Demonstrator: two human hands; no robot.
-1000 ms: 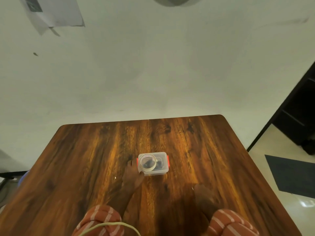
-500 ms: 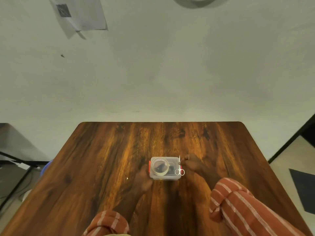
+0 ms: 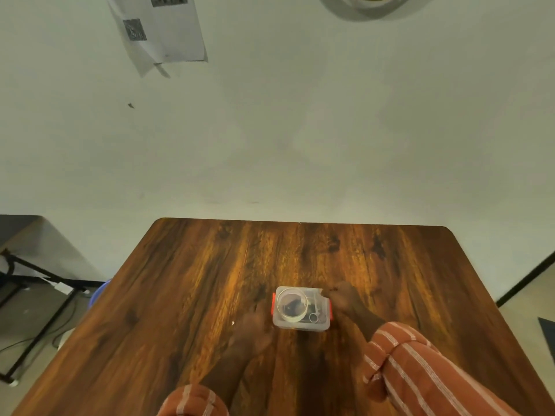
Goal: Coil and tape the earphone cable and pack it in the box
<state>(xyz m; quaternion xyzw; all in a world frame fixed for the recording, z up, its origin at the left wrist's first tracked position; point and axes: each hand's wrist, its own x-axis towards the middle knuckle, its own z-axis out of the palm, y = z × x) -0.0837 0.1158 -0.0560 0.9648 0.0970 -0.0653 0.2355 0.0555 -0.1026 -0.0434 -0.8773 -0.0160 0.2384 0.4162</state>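
Note:
A small clear plastic box (image 3: 300, 324) with red side clips stands on the wooden table (image 3: 210, 280). A roll of clear tape (image 3: 278, 304) lies on its lid at the left, and small silver scissors (image 3: 315, 315) lie on the lid at the right. A dark bundle (image 3: 292, 305), probably the earphone cable, shows through the tape ring. My left hand (image 3: 251, 329) rests flat on the table at the box's front left, holding nothing. My right hand (image 3: 346, 298) is at the box's back right corner with its fingertips against it; whether it grips anything is blurred.
The table's far edge meets a pale wall with a paper sheet (image 3: 162, 28) stuck high up. A black metal frame (image 3: 30, 283) with cables and a blue object (image 3: 99, 292) stand on the floor at the left. A dark mat (image 3: 546, 328) lies at the right.
My right hand came in from the front right, brought the scissors to the box and left them on the lid. The camera view swung left. My left hand stayed beside the box.

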